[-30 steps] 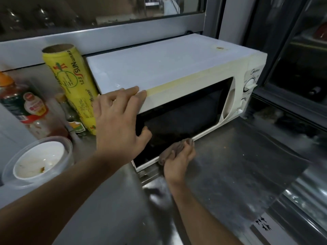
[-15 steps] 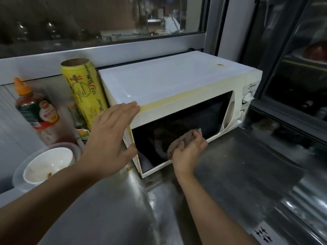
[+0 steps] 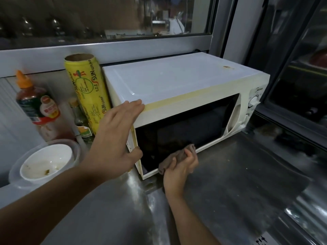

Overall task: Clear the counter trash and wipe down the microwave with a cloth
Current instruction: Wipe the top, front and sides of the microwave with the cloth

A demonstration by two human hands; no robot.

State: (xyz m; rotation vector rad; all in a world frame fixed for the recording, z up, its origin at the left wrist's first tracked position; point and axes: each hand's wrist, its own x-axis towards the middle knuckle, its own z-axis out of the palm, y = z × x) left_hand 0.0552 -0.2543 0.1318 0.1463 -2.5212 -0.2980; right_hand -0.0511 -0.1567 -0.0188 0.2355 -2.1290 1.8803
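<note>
A white microwave (image 3: 177, 82) with a dark glass door stands on the steel counter (image 3: 238, 183) under the window. My left hand (image 3: 115, 138) lies flat against its front left corner, fingers straight on the top edge and thumb at the door's left side. My right hand (image 3: 182, 165) grips a bunched brown cloth (image 3: 175, 156) and holds it against the lower part of the door glass. A small brown stain (image 3: 226, 67) marks the microwave's top near its back right.
Left of the microwave stand a yellow roll of cling wrap (image 3: 86, 92), a small dark bottle (image 3: 79, 121) and a sauce bottle with an orange cap (image 3: 35, 106). A used white bowl (image 3: 46, 161) sits in a clear container at the front left. Glass panels rise on the right.
My right hand has slid the cloth along the lower door glass. The camera has pulled back and risen, showing more of the counter. My left hand stays on the microwave's front left corner.
</note>
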